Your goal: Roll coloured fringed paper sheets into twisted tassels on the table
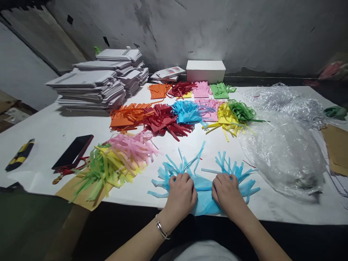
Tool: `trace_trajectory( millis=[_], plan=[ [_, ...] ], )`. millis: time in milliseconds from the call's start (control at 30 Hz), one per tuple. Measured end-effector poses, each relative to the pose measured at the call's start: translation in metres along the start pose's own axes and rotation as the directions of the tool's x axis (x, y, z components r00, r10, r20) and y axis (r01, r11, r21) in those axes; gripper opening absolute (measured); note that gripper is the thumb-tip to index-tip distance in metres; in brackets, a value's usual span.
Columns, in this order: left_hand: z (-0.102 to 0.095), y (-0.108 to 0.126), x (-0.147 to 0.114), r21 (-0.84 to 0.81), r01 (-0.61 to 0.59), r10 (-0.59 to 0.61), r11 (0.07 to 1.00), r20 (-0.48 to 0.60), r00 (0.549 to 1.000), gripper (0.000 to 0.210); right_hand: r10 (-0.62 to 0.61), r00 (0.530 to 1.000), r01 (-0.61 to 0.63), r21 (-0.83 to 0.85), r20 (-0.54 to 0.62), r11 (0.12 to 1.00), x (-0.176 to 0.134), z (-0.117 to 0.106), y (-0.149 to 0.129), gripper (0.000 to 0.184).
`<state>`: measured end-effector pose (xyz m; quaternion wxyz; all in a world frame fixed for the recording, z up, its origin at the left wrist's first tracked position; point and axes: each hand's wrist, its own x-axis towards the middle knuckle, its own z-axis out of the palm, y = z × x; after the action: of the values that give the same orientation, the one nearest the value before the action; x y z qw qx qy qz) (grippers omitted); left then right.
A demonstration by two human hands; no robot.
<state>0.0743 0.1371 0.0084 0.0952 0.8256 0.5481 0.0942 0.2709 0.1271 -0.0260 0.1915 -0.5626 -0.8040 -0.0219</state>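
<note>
A sheet of blue tissue paper (pixel 205 199) with fringed ends lies at the table's front edge. My left hand (pixel 181 194) has its fingers curled closed on the left part of the sheet, where the strips fan outward. On the right part, my right hand (pixel 227 192) grips the paper in the same way, knuckles up. Between my hands the paper stretches flat with a crosswise fold. My fingertips are hidden under the hands. To the left lies a pile of pink, yellow and green fringed tissue paper (pixel 116 163) on a brown paper sheet (pixel 94 203).
Farther back are folded fringed bundles, among them a dark red one (pixel 165 119) and an orange one (pixel 127 117). Stacked white envelopes (pixel 87 81) and a white box (pixel 206 71) stand behind. A clear plastic bag (pixel 282 156) lies right; a phone (pixel 73 152) and a yellow-black cutter (pixel 20 156) left.
</note>
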Motion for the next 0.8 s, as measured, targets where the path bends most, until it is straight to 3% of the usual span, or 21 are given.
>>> trace_trajectory(
  millis=[133, 233, 333, 433, 533, 633, 700, 800],
  plan=[
    [0.001, -0.002, 0.001, 0.067, -0.132, 0.135, 0.989, -0.03, 0.99, 0.009, 0.018, 0.998, -0.019, 0.004, 0.056, 1.0, 0.007, -0.003, 0.003, 0.012],
    [0.004, -0.001, 0.0, 0.118, -0.332, 0.336, 0.936, -0.02, 0.942, 0.012, 0.023, 0.997, -0.027, 0.053, 0.077, 0.998, 0.01, -0.008, 0.008, 0.015],
    [0.007, 0.003, 0.005, 0.174, -0.447, 0.449, 0.877, 0.028, 0.893, 0.015, 0.003, 0.998, -0.01, 0.112, 0.064, 0.994, 0.01, -0.013, 0.008, 0.015],
    [0.007, 0.002, 0.019, 0.163, -0.485, 0.481, 0.859, 0.064, 0.874, 0.015, -0.06, 0.998, 0.058, 0.164, 0.011, 0.985, 0.008, -0.014, 0.001, 0.015],
    [0.002, -0.003, 0.031, 0.123, -0.457, 0.453, 0.881, 0.062, 0.89, 0.015, -0.126, 0.989, 0.137, 0.179, -0.071, 0.974, 0.005, -0.009, -0.007, 0.012],
    [-0.002, -0.004, 0.028, 0.09, -0.435, 0.433, 0.896, 0.037, 0.9, 0.009, -0.16, 0.977, 0.185, 0.185, -0.141, 0.965, 0.006, -0.004, -0.012, 0.02],
    [-0.001, 0.0, 0.017, 0.032, -0.494, 0.493, 0.869, 0.031, 0.87, 0.006, -0.136, 0.972, 0.176, 0.212, -0.189, 0.961, 0.01, -0.006, -0.011, 0.022],
    [0.007, 0.008, -0.003, -0.077, -0.562, 0.565, 0.824, 0.03, 0.825, 0.008, 0.011, 0.959, 0.077, 0.295, -0.284, 0.952, 0.023, -0.018, -0.003, 0.017]
  ],
)
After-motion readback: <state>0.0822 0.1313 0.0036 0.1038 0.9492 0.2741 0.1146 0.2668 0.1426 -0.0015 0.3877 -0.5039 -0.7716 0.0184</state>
